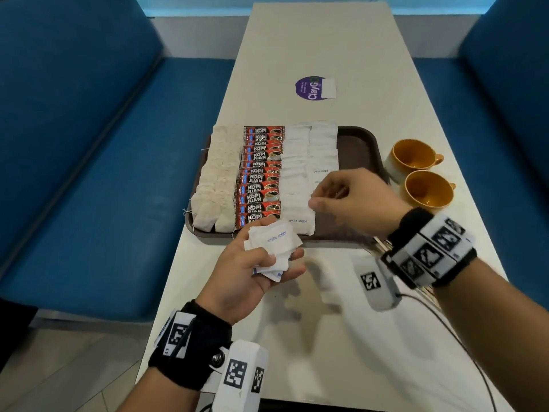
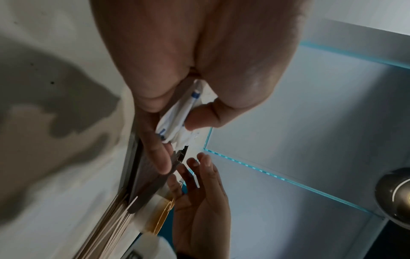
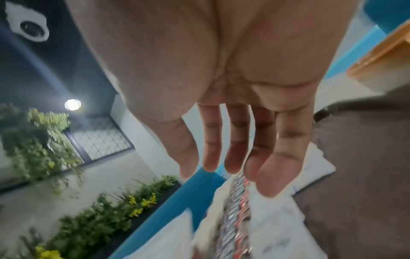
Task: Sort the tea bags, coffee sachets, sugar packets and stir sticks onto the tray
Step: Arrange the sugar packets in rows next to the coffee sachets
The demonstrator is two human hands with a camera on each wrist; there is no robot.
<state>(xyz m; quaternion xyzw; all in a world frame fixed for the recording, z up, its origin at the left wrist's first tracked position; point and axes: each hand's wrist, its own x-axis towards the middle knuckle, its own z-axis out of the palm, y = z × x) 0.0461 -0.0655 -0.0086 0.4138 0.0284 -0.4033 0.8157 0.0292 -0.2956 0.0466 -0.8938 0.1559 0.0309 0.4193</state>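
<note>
Gripping a bunch of sugar packets (image 1: 271, 248), the left hand (image 1: 255, 272) hovers; right hand (image 1: 353, 197) hangs released over the tray (image 1: 361, 144); two orange cups (image 1: 416, 156) stand beside.

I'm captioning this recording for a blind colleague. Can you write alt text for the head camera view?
A person's left hand grips a bunch of white sugar packets at the near edge of a brown tray, while the right hand hovers open over the tray's sugar rows. Tea bags, red coffee sachets and sugar fill columns; two orange cups stand right.
</note>
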